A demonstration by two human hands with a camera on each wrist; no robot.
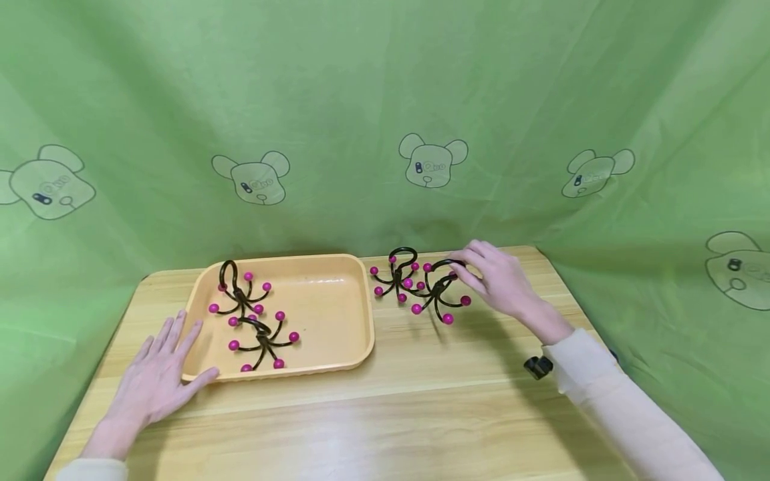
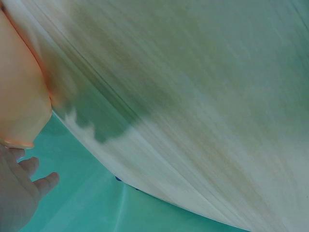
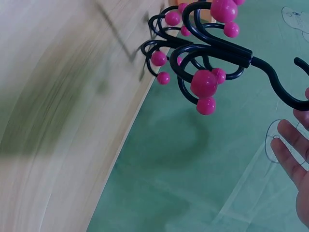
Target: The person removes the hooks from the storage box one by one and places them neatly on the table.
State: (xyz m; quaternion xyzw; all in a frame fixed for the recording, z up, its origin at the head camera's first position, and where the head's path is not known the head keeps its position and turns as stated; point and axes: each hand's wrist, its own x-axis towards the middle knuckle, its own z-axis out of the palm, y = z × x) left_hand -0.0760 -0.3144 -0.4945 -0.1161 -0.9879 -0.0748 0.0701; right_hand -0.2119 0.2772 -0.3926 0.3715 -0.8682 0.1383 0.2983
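My right hand (image 1: 499,280) pinches the curved black handle of a head massager (image 1: 439,288), whose bent legs end in pink balls. In the right wrist view the held massager (image 3: 224,52) is tilted, with its handle reaching to the fingers. Close beside it to the left, a second massager (image 1: 397,275) stands on the table, overlapped by the held one's legs. My left hand (image 1: 150,381) lies at the left front corner of an orange tray (image 1: 337,321), fingers straight and spread against its rim. Inside the tray are two more massagers (image 1: 239,294), one behind the other (image 1: 263,339).
The wooden table (image 1: 385,421) extends in front of the tray. A green curtain (image 1: 337,80) with printed mouse heads hangs behind it and down both sides. A small black device (image 1: 538,367) shows by the right wrist.
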